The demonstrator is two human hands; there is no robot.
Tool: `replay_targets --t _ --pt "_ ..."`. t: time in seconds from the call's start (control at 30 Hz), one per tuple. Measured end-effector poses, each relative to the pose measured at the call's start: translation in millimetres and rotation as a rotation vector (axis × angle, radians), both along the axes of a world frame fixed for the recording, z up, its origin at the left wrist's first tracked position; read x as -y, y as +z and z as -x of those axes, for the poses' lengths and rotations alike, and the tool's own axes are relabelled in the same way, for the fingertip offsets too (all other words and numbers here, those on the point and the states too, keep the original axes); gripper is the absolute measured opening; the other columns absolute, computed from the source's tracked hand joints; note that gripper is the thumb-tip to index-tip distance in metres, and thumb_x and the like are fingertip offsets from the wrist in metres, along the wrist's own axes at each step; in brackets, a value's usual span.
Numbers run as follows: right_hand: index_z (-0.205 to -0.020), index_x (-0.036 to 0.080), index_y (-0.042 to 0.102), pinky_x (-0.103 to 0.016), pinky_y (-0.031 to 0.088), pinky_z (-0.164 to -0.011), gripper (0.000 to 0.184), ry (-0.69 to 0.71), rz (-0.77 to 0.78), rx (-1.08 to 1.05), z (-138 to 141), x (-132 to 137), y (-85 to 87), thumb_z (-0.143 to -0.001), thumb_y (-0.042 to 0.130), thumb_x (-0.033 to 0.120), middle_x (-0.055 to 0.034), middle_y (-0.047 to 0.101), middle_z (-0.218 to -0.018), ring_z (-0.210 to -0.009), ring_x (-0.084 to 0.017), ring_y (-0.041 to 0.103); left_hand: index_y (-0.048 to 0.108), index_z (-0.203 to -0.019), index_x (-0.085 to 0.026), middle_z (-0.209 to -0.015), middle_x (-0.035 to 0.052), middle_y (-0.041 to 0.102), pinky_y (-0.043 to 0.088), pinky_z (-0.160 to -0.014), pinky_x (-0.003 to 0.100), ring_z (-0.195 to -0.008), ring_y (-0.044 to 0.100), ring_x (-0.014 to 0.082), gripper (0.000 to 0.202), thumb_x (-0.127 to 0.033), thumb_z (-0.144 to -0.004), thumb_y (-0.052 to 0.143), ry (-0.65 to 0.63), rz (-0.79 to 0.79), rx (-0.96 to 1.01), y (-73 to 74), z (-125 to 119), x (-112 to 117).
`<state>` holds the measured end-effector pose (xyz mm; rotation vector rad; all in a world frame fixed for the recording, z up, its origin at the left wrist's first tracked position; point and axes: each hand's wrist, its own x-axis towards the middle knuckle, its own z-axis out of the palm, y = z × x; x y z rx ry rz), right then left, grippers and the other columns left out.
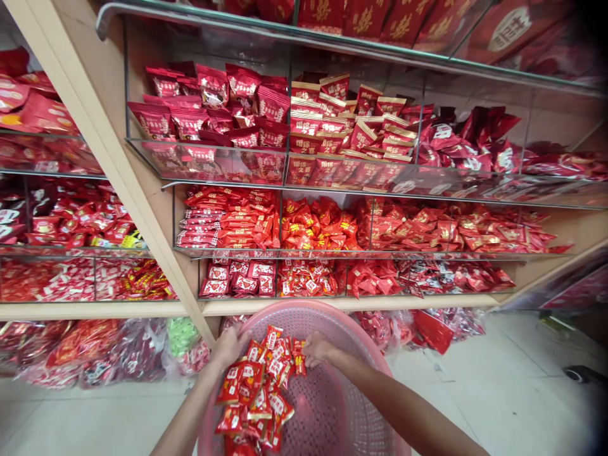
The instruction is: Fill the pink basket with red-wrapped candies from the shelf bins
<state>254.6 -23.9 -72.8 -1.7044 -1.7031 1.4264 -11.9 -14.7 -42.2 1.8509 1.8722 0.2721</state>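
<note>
A pink plastic basket [368, 354] with a perforated bottom stands in front of me, below the shelves. My left hand [228, 348] is closed on its far left rim. Inside, a pile of small red candy packets [259, 399] covers the left part of the basket. My right hand [317, 349] reaches into the basket, its fingers closed on a red candy packet [299, 358] at the right edge of the pile. Parts of the fingers are hidden, and I cannot tell how many packets they hold.
Glass-fronted shelves with red wrapped sweets [323, 228] rise ahead of the basket. A slanting wooden upright [102, 152] parts them from the left shelves. Clear plastic bags of sweets [137, 348] lie on the floor at the left, more bags [432, 329] at the right.
</note>
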Motion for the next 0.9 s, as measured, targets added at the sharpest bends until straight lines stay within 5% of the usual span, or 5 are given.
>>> replay_targets --t 0.17,0.3,0.5,0.73,0.9 --pt "-0.045 0.019 0.047 -0.024 0.039 -0.048 0.023 0.008 -0.194 0.379 0.6 -5.0 42.5 -0.064 0.061 0.023 0.0003 0.050 -0.045 -0.050 -0.014 0.052 0.057 -0.104 -0.018 -0.099 0.0090 0.067 0.041 -0.077 0.024 -0.095 0.060 0.0193 0.038 -0.043 -0.081 0.039 0.042 0.021 0.052 3.0 -1.4 0.5" --pt "-0.069 0.018 0.058 -0.022 0.039 -0.054 0.007 0.185 -0.520 0.323 -9.9 -14.5 129.6 -0.072 0.055 0.024 -0.0005 0.059 -0.060 -0.056 -0.012 0.052 0.059 -0.104 -0.018 -0.095 0.0047 0.068 0.043 -0.079 0.026 -0.092 0.060 0.0203 0.040 -0.044 -0.079 0.042 0.020 0.009 0.223 1.0 4.3 5.7" --pt "-0.092 0.018 0.058 -0.024 0.042 -0.061 0.021 -0.103 -0.969 0.206 -41.2 -36.6 255.2 -0.081 0.045 0.031 -0.0022 0.063 -0.073 -0.062 -0.012 0.054 0.060 -0.101 -0.015 -0.094 0.0031 0.069 0.044 -0.085 0.027 -0.092 0.060 0.0192 0.048 -0.049 -0.078 0.038 -0.003 -0.013 0.448 -11.1 19.4 20.5" --pt "-0.109 0.021 0.052 -0.034 0.039 -0.081 0.034 0.161 -1.151 0.298 -27.1 -77.4 280.0 -0.077 0.054 0.031 -0.0051 0.061 -0.100 -0.092 -0.018 0.052 0.060 -0.105 -0.018 -0.108 0.0023 0.065 0.041 -0.093 0.027 -0.105 0.055 0.0204 0.049 -0.051 -0.075 0.041 0.091 -0.037 0.466 -17.5 25.9 32.9" --pt "-0.098 0.020 0.058 -0.031 0.036 -0.077 0.019 0.368 -1.216 0.504 -11.6 -92.8 289.8 -0.085 0.044 0.022 -0.0052 0.057 -0.093 -0.084 -0.016 0.048 0.058 -0.105 -0.016 -0.106 0.0028 0.065 0.041 -0.092 0.026 -0.104 0.056 0.0187 0.046 -0.046 -0.079 0.035 0.066 -0.039 0.430 -16.1 24.7 35.1"
